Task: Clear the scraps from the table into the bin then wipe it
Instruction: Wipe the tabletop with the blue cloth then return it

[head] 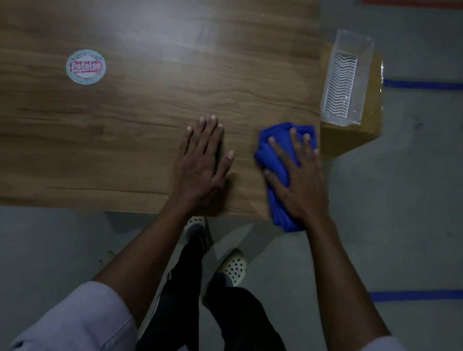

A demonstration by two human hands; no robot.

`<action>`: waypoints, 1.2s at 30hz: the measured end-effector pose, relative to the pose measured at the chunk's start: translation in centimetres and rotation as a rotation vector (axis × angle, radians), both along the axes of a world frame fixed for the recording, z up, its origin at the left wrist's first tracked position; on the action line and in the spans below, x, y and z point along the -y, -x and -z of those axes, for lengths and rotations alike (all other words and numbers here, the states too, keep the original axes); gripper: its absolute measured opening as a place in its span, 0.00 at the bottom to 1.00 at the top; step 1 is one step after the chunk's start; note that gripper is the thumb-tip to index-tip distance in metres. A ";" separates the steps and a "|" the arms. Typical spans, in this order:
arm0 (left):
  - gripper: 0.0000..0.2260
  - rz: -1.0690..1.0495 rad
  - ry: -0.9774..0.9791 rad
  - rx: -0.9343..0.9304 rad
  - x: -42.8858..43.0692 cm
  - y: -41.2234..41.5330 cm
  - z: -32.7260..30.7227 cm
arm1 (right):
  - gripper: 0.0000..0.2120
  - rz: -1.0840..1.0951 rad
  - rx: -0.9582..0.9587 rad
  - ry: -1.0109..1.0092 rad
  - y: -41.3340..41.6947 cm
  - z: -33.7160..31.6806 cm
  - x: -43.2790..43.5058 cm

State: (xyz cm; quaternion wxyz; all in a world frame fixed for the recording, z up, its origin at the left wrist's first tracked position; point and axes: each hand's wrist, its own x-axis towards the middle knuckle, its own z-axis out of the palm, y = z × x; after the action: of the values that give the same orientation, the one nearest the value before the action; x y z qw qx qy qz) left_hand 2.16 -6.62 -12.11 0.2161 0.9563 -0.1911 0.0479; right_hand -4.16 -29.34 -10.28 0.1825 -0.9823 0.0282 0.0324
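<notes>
A crumpled blue cloth [274,152] lies at the near right corner of the wooden table [127,133], part of it hanging over the front edge. My right hand [298,174] presses flat on the cloth with fingers spread. My left hand [202,161] rests palm down on the bare wood just left of it, holding nothing. A clear plastic bin [346,78] stands on a cardboard box [368,118] off the table's right edge. No scraps show on the tabletop.
A round sticker with red lettering [86,67] is on the table at the left. Grey floor with blue tape lines [453,87] lies to the right. My legs and light perforated shoes [235,266] stand below the table's front edge.
</notes>
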 end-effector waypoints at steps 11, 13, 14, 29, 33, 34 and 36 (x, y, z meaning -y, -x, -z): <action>0.30 0.023 0.043 -0.029 -0.4 -0.1 -0.3 | 0.31 -0.108 0.008 0.007 3.5 -0.1 -5.8; 0.29 0.016 0.041 -0.018 -0.3 0.0 -0.3 | 0.31 0.039 -0.012 0.012 4.2 0.0 -3.6; 0.29 0.010 0.045 -0.014 -0.2 0.0 -0.2 | 0.31 0.148 -0.014 0.020 3.8 0.1 -3.0; 0.26 0.041 0.270 -0.089 -0.9 -1.1 -1.4 | 0.33 0.733 0.048 0.105 1.0 0.8 -9.1; 0.26 0.031 0.296 -0.101 -0.4 -3.5 -0.9 | 0.33 0.756 0.029 0.087 -6.2 0.5 -8.5; 0.26 0.019 0.326 -0.115 -0.2 -4.0 -0.9 | 0.33 0.713 0.035 0.050 -8.0 0.4 -8.8; 0.26 -0.018 0.410 -0.152 0.2 -4.6 -1.2 | 0.31 0.542 0.107 -0.120 -11.1 0.0 -9.6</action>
State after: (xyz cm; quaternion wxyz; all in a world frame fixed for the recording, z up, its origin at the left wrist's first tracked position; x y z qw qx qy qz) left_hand 6.81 -6.79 -10.91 0.4194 0.8949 -0.1519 0.0157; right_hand 6.97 -19.70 -10.27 0.2437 -0.9265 0.2784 -0.0680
